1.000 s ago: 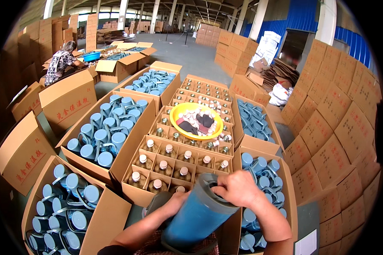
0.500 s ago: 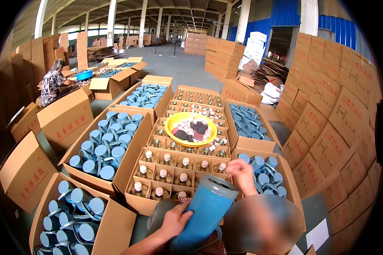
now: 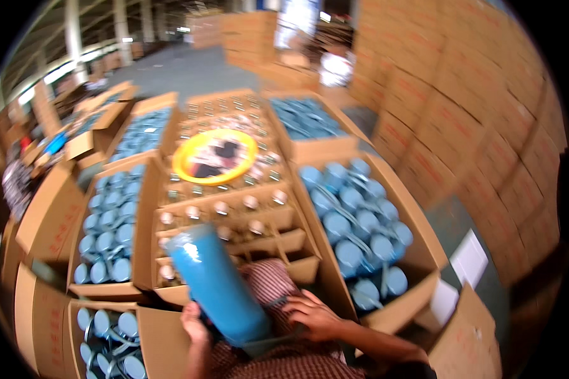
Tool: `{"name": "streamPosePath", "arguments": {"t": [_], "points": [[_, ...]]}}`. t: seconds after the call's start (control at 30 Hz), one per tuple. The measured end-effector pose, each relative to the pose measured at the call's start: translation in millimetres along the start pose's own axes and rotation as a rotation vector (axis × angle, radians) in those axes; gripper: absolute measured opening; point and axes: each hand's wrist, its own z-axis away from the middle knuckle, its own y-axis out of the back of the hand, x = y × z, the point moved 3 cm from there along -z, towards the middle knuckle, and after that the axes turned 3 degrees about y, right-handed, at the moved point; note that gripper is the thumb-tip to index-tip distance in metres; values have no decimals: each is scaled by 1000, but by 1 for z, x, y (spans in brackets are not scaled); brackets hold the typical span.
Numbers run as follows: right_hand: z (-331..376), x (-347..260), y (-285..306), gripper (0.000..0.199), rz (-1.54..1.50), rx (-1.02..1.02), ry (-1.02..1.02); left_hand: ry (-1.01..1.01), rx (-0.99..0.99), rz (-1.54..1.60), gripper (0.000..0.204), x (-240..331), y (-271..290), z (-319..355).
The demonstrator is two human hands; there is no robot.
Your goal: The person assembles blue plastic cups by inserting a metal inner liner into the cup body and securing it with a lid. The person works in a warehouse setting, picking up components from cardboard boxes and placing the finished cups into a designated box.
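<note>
A blue, cylindrical thermos casing [image 3: 218, 287] leans across my lap, its upper end tipped toward the far left over the bottle carton. My left hand [image 3: 197, 323] is closed against its lower left side. My right hand [image 3: 315, 316] is to the right of the casing's lower end, fingers bent over a dark strip at its edge; what they grip is blurred. Under and beside the casing lies checked cloth [image 3: 265, 278]. Just beyond, a divided carton [image 3: 306, 268] holds glass bottles with pale caps [image 3: 221, 208]; several near compartments hold no bottle.
A yellow basin [image 3: 178, 165] with pale caps and dark cloths sits on the bottle cartons. Open cartons of blue thermoses [image 3: 354, 221] stand at right and left [image 3: 110, 215]. Stacked cartons [image 3: 449, 139] wall off the right. Another person [image 3: 19, 183] is at far left.
My view has swung right. The casing has tilted to the left, and its grey-rimmed opening no longer shows. My right hand has come down from above to its lower right side.
</note>
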Motion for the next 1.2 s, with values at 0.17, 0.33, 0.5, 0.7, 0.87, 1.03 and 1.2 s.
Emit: {"name": "streamPosePath", "arguments": {"t": [0.17,0.33,0.5,0.7,0.87,1.03,1.2], "points": [[22,-23,-29,20,-20,222,12,357,96,143,31,-1,-5,-8],[26,-36,-36,25,-180,565,-50,386,-7,32,31,9,-81,-11],[57,-42,81,23,-175,941,-224,326,-410,-21,39,25,-203,7],[142,-79,164,13,-445,1360,-546,343,-864,-245,29,2,-229,12],[152,-77,199,16,-162,1170,-1018,425,-633,-389,24,-44,-173,-14],[165,-19,204,9,-570,1192,-1079,429,-582,-402,21,-53,-139,-21],[146,14,237,19,-730,1313,-1029,424,-530,-431,18,-53,-138,-23]]}}
